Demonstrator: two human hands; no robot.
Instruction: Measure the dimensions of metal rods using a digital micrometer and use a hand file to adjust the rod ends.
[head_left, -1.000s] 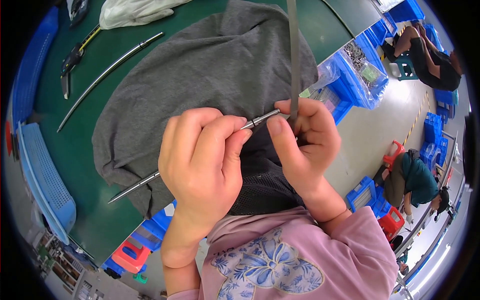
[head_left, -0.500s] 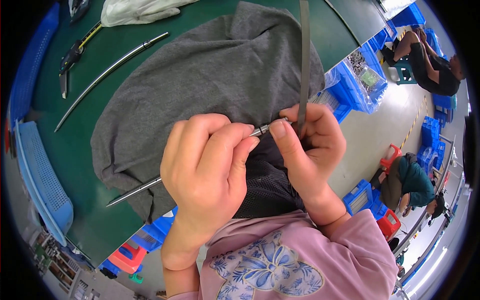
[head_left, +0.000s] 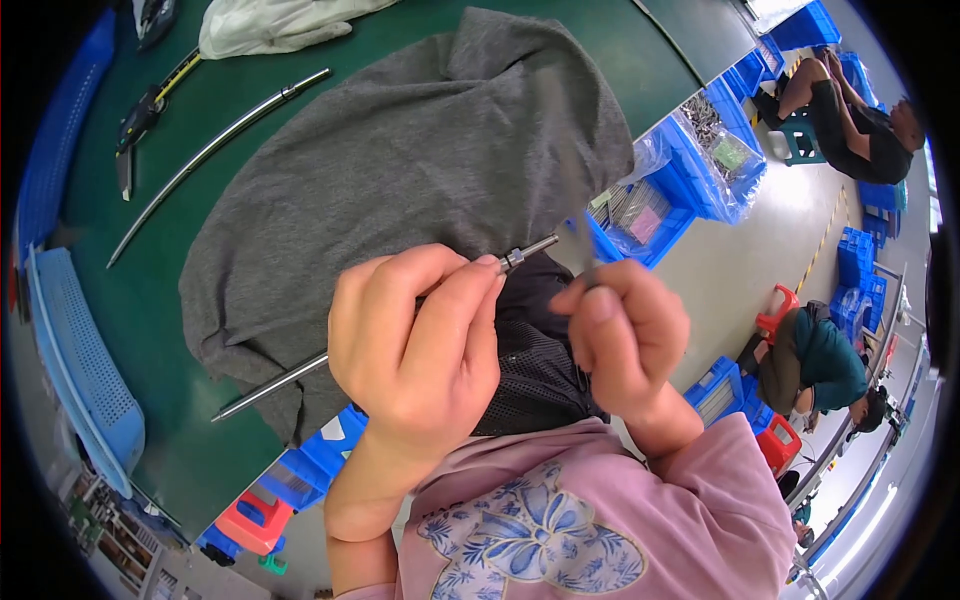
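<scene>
A slim shiny metal rod (head_left: 272, 387) is pinched in my left hand (head_left: 412, 340), slanting from lower left to upper right. Its stepped, collared end sticks out past my fingertips. Just right of that end, my right hand (head_left: 632, 325) is curled closed around a flat grey strip (head_left: 582, 215), which stands up from the fist and is smeared by motion. The right hand and the rod are apart. Under both hands spreads a dark grey cloth (head_left: 400, 150). A second metal rod (head_left: 215, 145), bent-looking at the picture's rim, lies on the green table (head_left: 170, 400) left of the cloth.
A utility knife (head_left: 125, 165), a tape measure (head_left: 145, 115) and a white glove (head_left: 270, 25) lie at the far left. Light blue baskets (head_left: 90, 370) line the left edge. Blue bins (head_left: 665, 205) with metal parts stand right of the table. Two people sit farther right.
My right hand has come off the rod's end and moved slightly down and right, with the strip swinging along. The rod's collared end now shows uncovered. My left hand keeps its grip.
</scene>
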